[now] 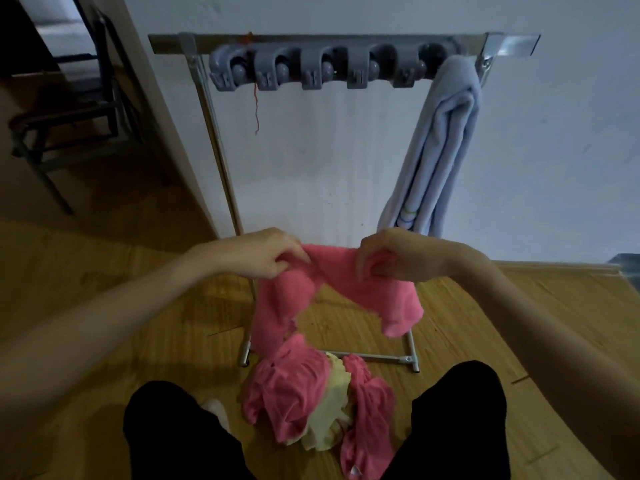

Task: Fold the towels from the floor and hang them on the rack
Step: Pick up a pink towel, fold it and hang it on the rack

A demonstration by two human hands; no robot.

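Observation:
A pink towel [287, 306] hangs crumpled between my two hands in front of the rack. My left hand [259, 254] pinches its upper edge on the left, and my right hand [391, 254] grips the edge on the right. Its lower end trails down to a heap on the floor, where more pink cloth [287, 396] lies mixed with a pale yellow towel [332, 410]. The metal rack [346, 39] stands against the white wall, with a row of grey clip holders [311, 69]. A folded light blue towel [440, 147] hangs at its right end.
The floor is wood [104, 289]. The rack's base bar [374, 357] lies just beyond the heap. My legs in black trousers [173, 438] flank the heap. A dark metal chair [69, 109] stands through a doorway at the left. A red thread [257, 109] dangles from the rack.

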